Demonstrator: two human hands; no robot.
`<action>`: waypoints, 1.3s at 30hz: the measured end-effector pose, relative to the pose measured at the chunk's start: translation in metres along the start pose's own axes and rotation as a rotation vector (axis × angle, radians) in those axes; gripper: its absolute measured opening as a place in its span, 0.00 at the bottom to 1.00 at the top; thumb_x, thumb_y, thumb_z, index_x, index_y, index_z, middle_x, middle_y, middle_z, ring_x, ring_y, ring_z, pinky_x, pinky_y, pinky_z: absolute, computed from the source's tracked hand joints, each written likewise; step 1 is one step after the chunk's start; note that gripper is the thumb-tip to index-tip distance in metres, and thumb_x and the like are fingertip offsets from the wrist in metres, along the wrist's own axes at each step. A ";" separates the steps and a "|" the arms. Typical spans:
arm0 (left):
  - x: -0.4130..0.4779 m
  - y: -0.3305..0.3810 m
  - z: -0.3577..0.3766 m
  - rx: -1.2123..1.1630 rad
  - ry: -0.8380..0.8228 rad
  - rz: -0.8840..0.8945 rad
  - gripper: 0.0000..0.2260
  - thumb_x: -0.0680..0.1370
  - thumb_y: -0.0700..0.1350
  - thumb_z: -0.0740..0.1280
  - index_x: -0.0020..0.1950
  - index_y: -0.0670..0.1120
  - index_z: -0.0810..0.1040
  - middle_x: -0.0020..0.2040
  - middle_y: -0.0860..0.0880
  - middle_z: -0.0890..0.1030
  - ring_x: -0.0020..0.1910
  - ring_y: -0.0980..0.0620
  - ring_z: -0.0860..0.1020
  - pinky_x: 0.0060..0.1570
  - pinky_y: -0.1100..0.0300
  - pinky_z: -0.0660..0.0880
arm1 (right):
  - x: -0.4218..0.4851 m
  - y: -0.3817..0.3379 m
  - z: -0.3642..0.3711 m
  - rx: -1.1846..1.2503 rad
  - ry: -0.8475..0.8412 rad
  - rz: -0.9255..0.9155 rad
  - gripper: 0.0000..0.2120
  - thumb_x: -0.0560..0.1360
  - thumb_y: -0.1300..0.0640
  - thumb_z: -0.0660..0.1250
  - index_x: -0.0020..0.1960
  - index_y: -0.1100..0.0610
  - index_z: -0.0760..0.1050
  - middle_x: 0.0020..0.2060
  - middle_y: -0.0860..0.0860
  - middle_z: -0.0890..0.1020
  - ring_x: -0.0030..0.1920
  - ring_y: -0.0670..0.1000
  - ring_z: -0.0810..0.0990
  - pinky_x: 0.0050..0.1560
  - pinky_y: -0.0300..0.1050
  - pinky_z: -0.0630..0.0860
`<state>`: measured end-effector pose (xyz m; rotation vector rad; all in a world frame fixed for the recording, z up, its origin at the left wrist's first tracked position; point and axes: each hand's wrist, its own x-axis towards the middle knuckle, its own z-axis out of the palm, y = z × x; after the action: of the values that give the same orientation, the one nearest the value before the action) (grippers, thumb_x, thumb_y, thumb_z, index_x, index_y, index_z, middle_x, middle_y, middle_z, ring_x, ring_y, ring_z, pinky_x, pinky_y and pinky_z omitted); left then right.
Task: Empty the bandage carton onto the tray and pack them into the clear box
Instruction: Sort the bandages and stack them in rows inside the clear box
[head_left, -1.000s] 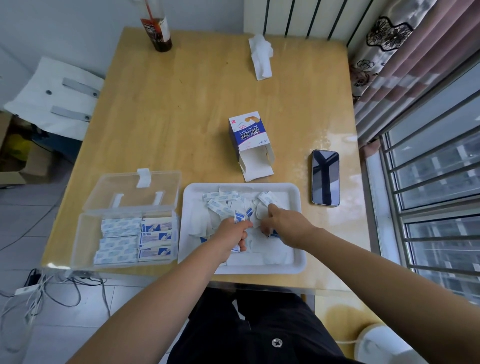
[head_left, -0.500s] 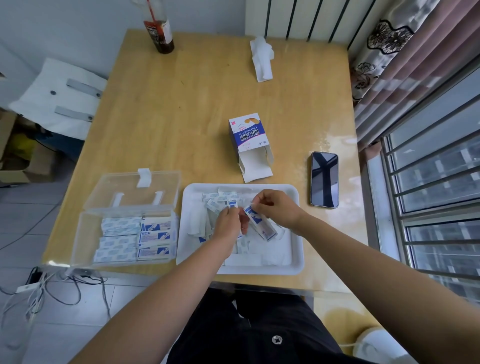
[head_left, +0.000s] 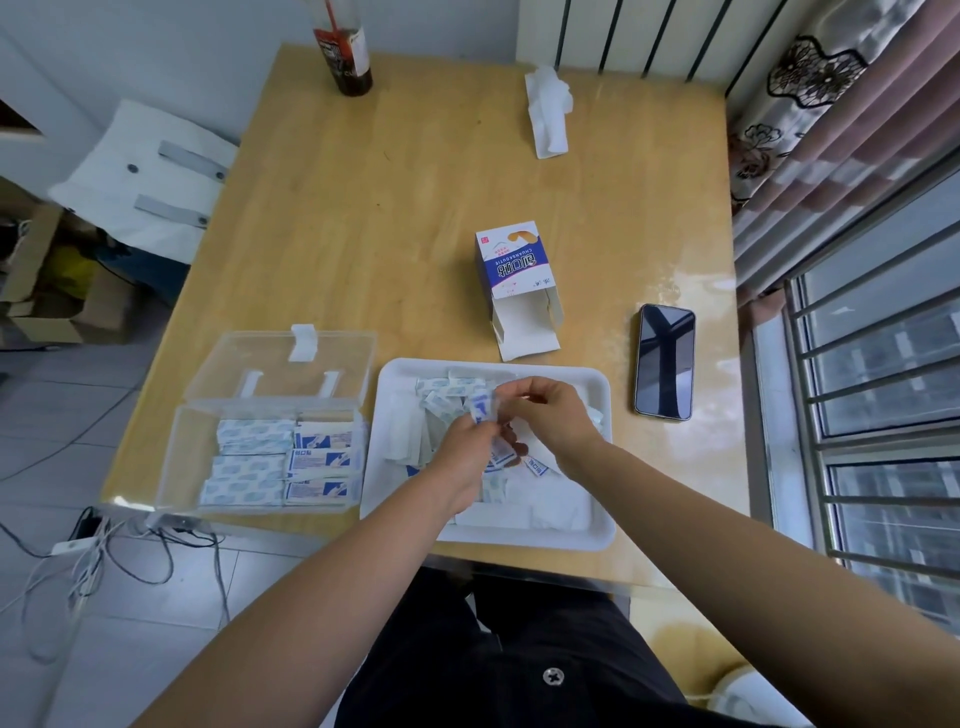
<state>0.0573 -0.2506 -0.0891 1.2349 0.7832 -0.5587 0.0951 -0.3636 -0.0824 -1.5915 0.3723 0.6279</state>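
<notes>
The white tray (head_left: 600, 532) lies at the table's near edge with several wrapped bandages (head_left: 451, 391) scattered in it. Over the tray, my left hand (head_left: 465, 452) and my right hand (head_left: 556, 415) meet and together pinch a small bunch of blue-and-white bandages (head_left: 482, 410). The clear box (head_left: 176, 467) stands open left of the tray, its lid tipped back, with rows of bandages (head_left: 283, 460) packed inside. The bandage carton (head_left: 511, 270) lies on its side behind the tray, flap open toward me.
A black phone (head_left: 665, 361) lies right of the tray. A dark bottle (head_left: 345, 52) and a crumpled tissue (head_left: 548, 111) sit at the table's far edge. Window bars and a curtain run along the right; cables lie on the floor at left.
Both hands have lifted from the tray's middle toward its far side, bringing a bunch of bandages up between them. The rest has not moved.
</notes>
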 end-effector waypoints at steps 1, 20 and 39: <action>0.002 0.000 -0.004 -0.006 0.037 -0.006 0.09 0.81 0.35 0.54 0.49 0.41 0.74 0.38 0.42 0.79 0.33 0.48 0.81 0.40 0.53 0.78 | 0.003 0.003 -0.003 -0.147 0.039 -0.058 0.11 0.72 0.70 0.65 0.49 0.58 0.80 0.43 0.52 0.81 0.37 0.46 0.76 0.36 0.33 0.73; 0.005 -0.003 -0.026 0.136 0.141 -0.199 0.10 0.80 0.36 0.52 0.55 0.40 0.72 0.32 0.45 0.70 0.27 0.50 0.69 0.29 0.59 0.67 | 0.017 0.030 -0.031 -1.234 -0.017 -0.204 0.26 0.72 0.58 0.65 0.68 0.55 0.62 0.58 0.53 0.70 0.39 0.56 0.75 0.27 0.43 0.64; 0.005 -0.003 -0.025 0.130 0.121 -0.187 0.09 0.80 0.37 0.54 0.56 0.40 0.72 0.33 0.45 0.71 0.30 0.49 0.71 0.32 0.58 0.70 | 0.021 0.024 -0.034 -1.171 -0.040 -0.231 0.20 0.73 0.61 0.61 0.65 0.54 0.67 0.49 0.54 0.80 0.39 0.54 0.75 0.28 0.43 0.66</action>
<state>0.0529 -0.2271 -0.0977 1.3323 0.9839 -0.7002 0.1040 -0.3970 -0.1136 -2.6675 -0.2966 0.7388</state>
